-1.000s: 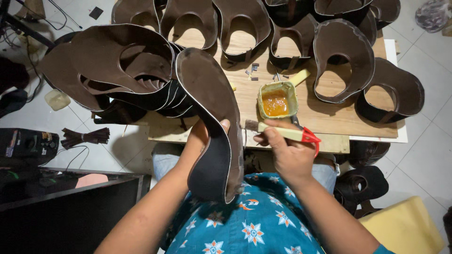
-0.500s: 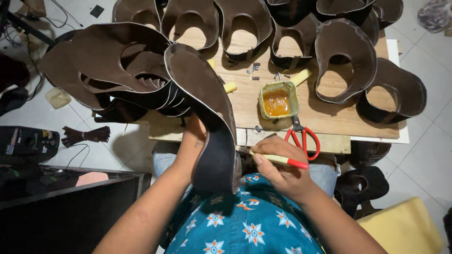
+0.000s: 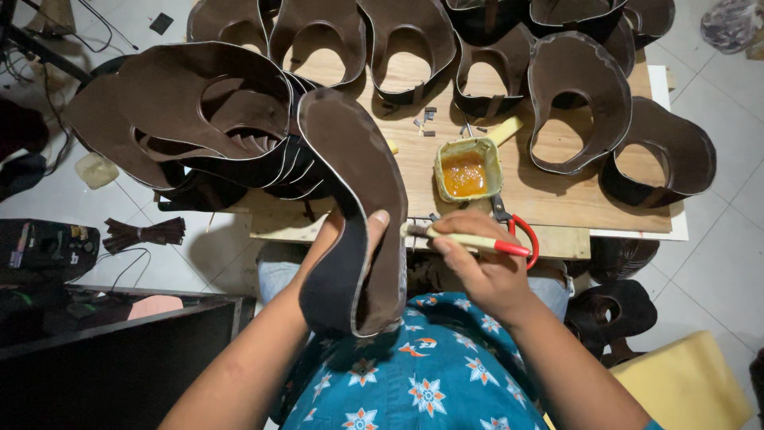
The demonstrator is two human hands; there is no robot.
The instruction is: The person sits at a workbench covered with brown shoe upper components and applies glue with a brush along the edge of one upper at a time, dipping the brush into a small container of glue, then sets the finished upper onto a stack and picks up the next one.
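My left hand (image 3: 350,235) grips a curved dark brown leather piece (image 3: 354,183), thumb pressed on its inner face, holding it upright over my lap. My right hand (image 3: 477,267) holds a glue brush (image 3: 469,240) with a pale handle and red end; its bristle tip touches the right edge of the leather piece. Just beyond the brush, a small yellow pot of amber glue (image 3: 468,169) sits on the wooden board (image 3: 557,207). Red-handled scissors (image 3: 521,231) lie partly under my right hand.
A stack of the same brown leather pieces (image 3: 191,119) leans at the left. Several curved pieces (image 3: 581,95) stand along the back and right of the board. More dark pieces (image 3: 613,310) lie on the tiled floor at right, beside a yellow cushion (image 3: 684,382). A black box (image 3: 40,247) sits left.
My left hand has turned the leather piece so its inner face shows. My right hand has brought the brush from near the scissors to the piece's edge.
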